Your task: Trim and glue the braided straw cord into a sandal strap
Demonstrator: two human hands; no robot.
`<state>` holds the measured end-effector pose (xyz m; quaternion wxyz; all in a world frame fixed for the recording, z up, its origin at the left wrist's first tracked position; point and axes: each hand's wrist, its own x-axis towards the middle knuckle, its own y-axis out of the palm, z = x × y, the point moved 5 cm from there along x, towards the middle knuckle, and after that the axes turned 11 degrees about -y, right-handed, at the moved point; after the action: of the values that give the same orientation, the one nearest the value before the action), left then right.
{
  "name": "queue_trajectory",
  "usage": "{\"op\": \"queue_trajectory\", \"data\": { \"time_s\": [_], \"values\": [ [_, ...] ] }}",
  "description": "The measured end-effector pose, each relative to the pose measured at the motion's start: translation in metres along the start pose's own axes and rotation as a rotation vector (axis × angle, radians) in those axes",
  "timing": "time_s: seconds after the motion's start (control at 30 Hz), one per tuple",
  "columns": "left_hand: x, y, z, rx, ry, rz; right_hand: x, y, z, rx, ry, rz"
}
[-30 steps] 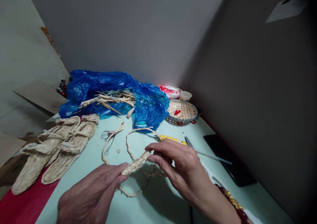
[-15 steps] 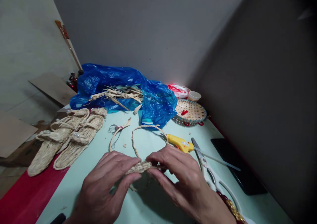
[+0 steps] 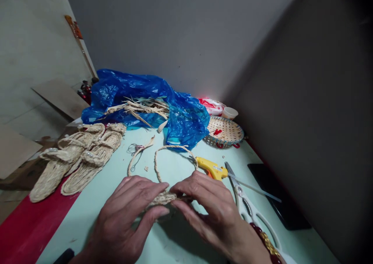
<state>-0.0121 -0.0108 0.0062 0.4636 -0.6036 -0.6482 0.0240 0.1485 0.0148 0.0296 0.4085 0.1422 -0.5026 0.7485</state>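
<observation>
Between my two hands is a small braided straw piece [image 3: 163, 198], mostly covered by my fingers. My left hand [image 3: 128, 213] is closed around its left part, thumb below and fingers above. At the right end my right hand [image 3: 206, 209] pinches it with thumb and fingertips. A braided straw cord [image 3: 156, 163] loops on the table just beyond my hands, its far curve reaching the yellow glue gun [image 3: 212, 168]. Another straw strand [image 3: 140, 150] curves up behind my left hand.
Woven straw sandals [image 3: 80, 159] lie at the left on a red strip. Behind, a blue plastic bag [image 3: 186, 120] holds dry straw [image 3: 142, 107]. At the right are a woven basket [image 3: 225, 130], a paper cup [image 3: 230, 112], white-handled scissors [image 3: 241, 196] and a flat black object [image 3: 282, 201].
Both hands stay closed on the braided piece with only slight shifts of the fingers. The whole view has moved a little; the things on the table lie as before.
</observation>
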Motion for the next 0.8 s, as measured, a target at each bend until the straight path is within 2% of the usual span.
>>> {"op": "queue_trajectory", "data": {
  "time_s": [0.2, 0.4, 0.47, 0.63, 0.8],
  "values": [
    [0.000, 0.000, -0.002, -0.006, 0.003, -0.009, -0.002, 0.001, -0.001, 0.041, 0.026, 0.070],
    [0.000, -0.004, -0.005, -0.011, 0.073, -0.064, 0.000, 0.005, 0.000, 0.058, 0.058, 0.081],
    [0.001, -0.003, -0.005, -0.025, 0.057, -0.045, -0.002, 0.006, -0.002, 0.091, 0.071, 0.068],
    [0.004, 0.003, 0.001, -0.040, -0.034, 0.091, -0.010, 0.006, -0.014, 0.173, 0.163, 0.036],
    [0.007, -0.005, 0.007, 0.093, -0.044, 0.081, -0.008, -0.005, -0.021, 0.090, 0.178, -0.044]
  ]
}}
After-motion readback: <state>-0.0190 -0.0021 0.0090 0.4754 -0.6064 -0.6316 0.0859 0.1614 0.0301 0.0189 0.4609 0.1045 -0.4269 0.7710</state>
